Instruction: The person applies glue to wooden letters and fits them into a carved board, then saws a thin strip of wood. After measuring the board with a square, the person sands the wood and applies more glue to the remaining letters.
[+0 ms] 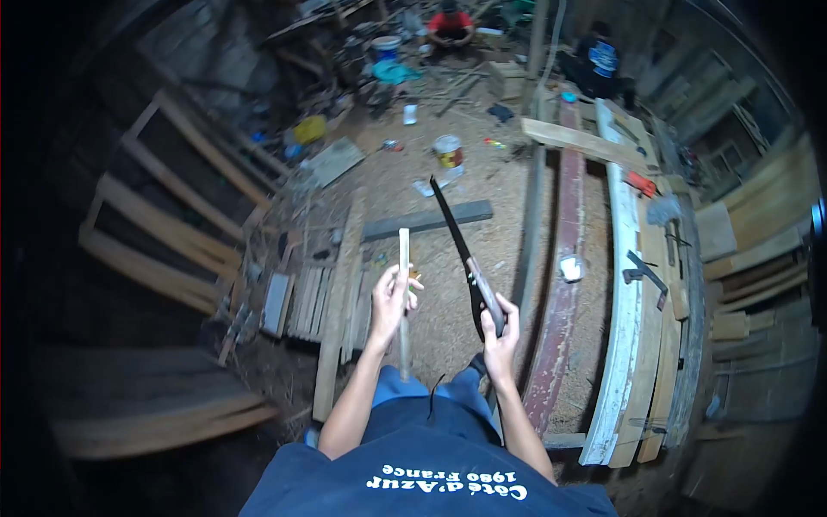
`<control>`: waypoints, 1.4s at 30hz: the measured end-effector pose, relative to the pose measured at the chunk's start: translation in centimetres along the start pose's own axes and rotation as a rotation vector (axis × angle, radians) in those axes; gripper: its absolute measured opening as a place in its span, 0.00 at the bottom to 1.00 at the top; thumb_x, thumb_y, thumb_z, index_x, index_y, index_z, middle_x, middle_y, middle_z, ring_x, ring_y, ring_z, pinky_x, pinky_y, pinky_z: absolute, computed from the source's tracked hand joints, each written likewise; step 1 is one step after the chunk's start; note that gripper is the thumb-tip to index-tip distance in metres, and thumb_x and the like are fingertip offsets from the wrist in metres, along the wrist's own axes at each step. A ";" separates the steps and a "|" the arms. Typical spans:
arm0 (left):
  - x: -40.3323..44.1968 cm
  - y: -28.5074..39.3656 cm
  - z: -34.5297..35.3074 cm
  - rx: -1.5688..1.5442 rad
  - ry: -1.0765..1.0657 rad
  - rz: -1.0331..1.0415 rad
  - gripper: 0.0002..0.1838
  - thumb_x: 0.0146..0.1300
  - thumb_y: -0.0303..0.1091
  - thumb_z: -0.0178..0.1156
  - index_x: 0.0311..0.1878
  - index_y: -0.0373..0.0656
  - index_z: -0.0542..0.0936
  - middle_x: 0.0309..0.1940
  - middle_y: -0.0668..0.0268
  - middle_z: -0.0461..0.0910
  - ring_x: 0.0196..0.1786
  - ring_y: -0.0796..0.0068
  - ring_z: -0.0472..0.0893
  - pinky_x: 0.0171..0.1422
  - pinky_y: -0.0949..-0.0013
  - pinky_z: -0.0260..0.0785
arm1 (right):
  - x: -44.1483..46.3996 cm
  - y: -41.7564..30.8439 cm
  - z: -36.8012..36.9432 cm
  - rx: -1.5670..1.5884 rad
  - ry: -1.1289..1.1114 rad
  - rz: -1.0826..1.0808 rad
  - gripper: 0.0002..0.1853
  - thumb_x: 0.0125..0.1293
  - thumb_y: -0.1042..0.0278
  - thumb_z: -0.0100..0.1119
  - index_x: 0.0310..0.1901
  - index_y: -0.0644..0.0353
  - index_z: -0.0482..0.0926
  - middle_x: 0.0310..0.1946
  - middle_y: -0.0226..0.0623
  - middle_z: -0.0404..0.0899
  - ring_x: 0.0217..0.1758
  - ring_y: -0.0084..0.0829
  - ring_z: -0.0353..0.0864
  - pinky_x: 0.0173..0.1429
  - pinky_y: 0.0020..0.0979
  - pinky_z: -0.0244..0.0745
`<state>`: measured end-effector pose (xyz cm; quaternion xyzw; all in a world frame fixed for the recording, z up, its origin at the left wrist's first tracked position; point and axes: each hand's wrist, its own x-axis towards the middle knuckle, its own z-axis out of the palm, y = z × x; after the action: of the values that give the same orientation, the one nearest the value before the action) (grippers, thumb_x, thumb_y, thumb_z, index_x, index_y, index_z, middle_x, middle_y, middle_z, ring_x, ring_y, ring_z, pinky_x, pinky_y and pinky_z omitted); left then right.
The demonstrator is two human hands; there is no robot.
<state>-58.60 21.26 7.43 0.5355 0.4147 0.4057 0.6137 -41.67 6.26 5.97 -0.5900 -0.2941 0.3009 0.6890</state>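
Note:
My left hand [393, 300] is closed around a narrow pale strip of wood [404, 250], which stands nearly upright in the view, its lower end above my lap. In my right hand [500, 332] I grip what looks like a handsaw [451, 219] by its brown handle. Its long dark blade tapers and points away, up and to the left. The strip and the saw are apart. Beyond them a dark grey wooden beam [428, 221] lies on the ground.
To the right run a reddish plank [560, 327] and a white-painted plank [618, 345], with a dark tool [646, 277] on the boards beside them. Wooden frames [164, 233] stand left. A bucket [448, 152] sits ahead; two people [450, 26] are farther back.

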 end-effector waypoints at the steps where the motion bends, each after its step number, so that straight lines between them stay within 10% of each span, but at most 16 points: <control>1: -0.8 0.5 -2.5 0.030 0.042 0.005 0.21 0.85 0.45 0.54 0.66 0.38 0.77 0.34 0.65 0.84 0.27 0.87 0.74 0.30 0.80 0.64 | -0.5 -0.1 1.9 -0.014 -0.029 -0.008 0.25 0.79 0.64 0.64 0.70 0.67 0.71 0.59 0.41 0.80 0.64 0.31 0.79 0.72 0.33 0.70; 10: -9.8 -1.4 -26.9 -0.049 0.086 0.035 0.20 0.84 0.34 0.52 0.71 0.33 0.71 0.56 0.54 0.86 0.39 0.80 0.82 0.42 0.75 0.74 | -11.9 3.3 19.9 0.079 -0.166 0.045 0.22 0.80 0.65 0.61 0.70 0.64 0.73 0.62 0.38 0.78 0.65 0.28 0.76 0.73 0.31 0.68; 17: -16.1 -2.0 -38.9 0.065 0.184 -0.043 0.21 0.83 0.35 0.55 0.70 0.31 0.74 0.51 0.57 0.88 0.34 0.79 0.83 0.37 0.75 0.73 | -20.9 4.9 30.2 0.017 -0.162 0.150 0.21 0.81 0.65 0.61 0.70 0.62 0.73 0.60 0.36 0.78 0.59 0.24 0.77 0.63 0.28 0.73; 32: -14.7 -4.4 -45.7 0.134 0.273 -0.274 0.24 0.81 0.30 0.57 0.75 0.31 0.73 0.63 0.51 0.84 0.39 0.75 0.86 0.44 0.73 0.79 | -21.1 14.7 35.1 -0.035 -0.151 0.347 0.22 0.81 0.65 0.60 0.69 0.65 0.71 0.62 0.42 0.78 0.67 0.32 0.75 0.74 0.35 0.68; 42: -9.3 -10.4 -51.6 0.112 0.375 -0.328 0.23 0.79 0.29 0.61 0.72 0.31 0.76 0.42 0.58 0.86 0.39 0.72 0.89 0.45 0.70 0.83 | -21.8 19.4 41.2 -0.360 -0.300 0.325 0.24 0.80 0.61 0.56 0.71 0.63 0.71 0.64 0.56 0.79 0.69 0.52 0.78 0.73 0.47 0.70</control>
<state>-109.82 28.05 -6.46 0.4099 0.6244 0.3694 0.5529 -88.38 18.28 -8.96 -0.6912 -0.3429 0.4343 0.4649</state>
